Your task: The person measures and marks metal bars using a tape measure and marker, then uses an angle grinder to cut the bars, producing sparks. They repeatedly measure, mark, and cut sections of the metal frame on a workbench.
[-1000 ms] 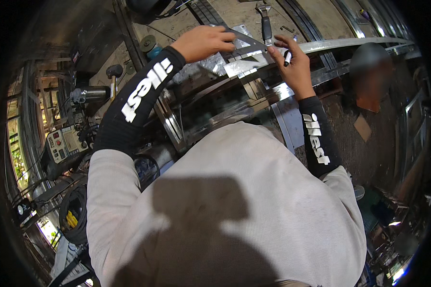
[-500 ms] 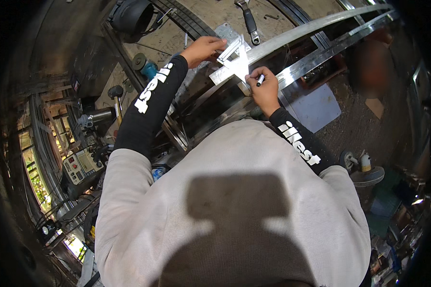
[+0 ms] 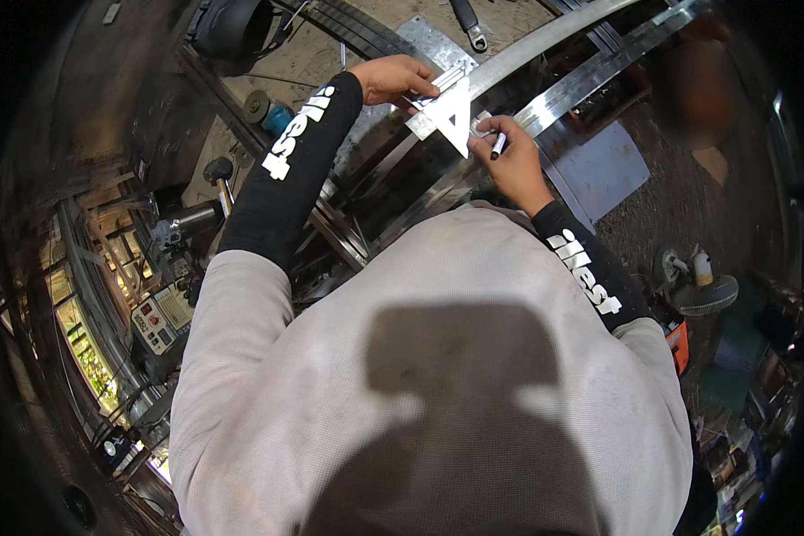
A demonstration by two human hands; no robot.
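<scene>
A bright silver triangular square (image 3: 447,128) with a cut-out lies across the end of a long curved metal bar (image 3: 531,46). My left hand (image 3: 395,79) is closed at the square's upper left edge, its fingers gripping there. To the right of the square, my right hand (image 3: 515,166) is curled around a white marker (image 3: 498,145) with a dark tip that points down. The thumb and forefinger of that hand are near the square's right edge, by a small metal piece; whether they touch it I cannot tell.
A straight shiny metal rail (image 3: 590,85) runs beside the curved bar. Beyond lie a wrench (image 3: 466,22) and a dark welding helmet (image 3: 230,34). At left are an angle grinder (image 3: 268,112), a hammer (image 3: 220,179) and a control box (image 3: 161,317). A pale sheet (image 3: 603,170) lies lower right.
The triangular square has turned, so its cut-out face now shows plainly. My right hand has shifted right with the marker. My left hand has moved slightly right, and the whole view has shifted.
</scene>
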